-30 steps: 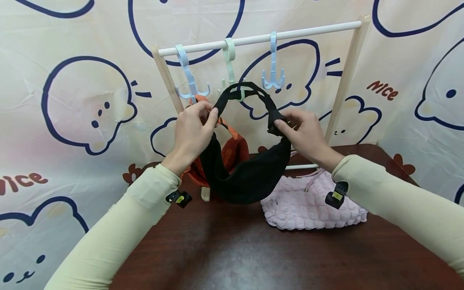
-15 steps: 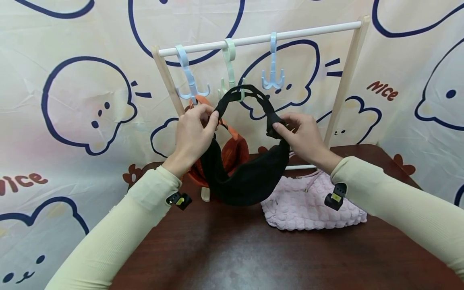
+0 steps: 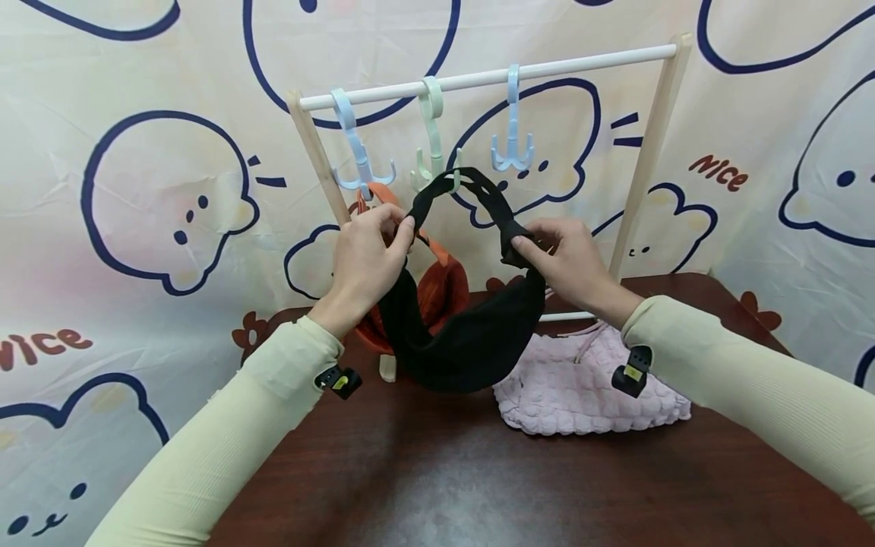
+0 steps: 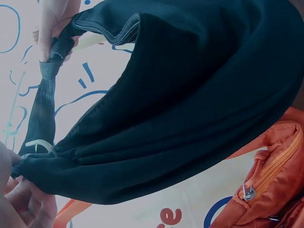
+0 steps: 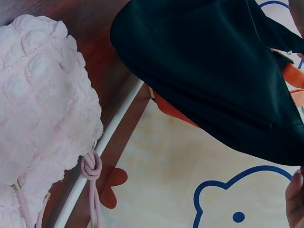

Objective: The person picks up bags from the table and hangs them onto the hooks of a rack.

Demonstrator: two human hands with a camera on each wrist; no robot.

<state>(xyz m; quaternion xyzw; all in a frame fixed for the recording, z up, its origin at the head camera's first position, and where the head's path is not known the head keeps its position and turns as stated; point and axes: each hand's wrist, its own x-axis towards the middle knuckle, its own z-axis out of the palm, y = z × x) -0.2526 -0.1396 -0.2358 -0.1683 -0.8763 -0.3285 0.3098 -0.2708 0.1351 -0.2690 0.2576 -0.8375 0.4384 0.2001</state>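
Both left hand (image 3: 369,254) and right hand (image 3: 570,254) pinch the black bag (image 3: 465,346), mid-frame; between them its strap (image 3: 425,199) arches up at the green hook (image 3: 434,133), contact unclear.

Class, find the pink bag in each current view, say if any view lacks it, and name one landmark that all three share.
Head: right of centre, the pink bag lies on the dark table.
Left wrist: not in it.
Right wrist: along the left side, the pink bag is cut off by the edge.
Shared landmark: the black bag.
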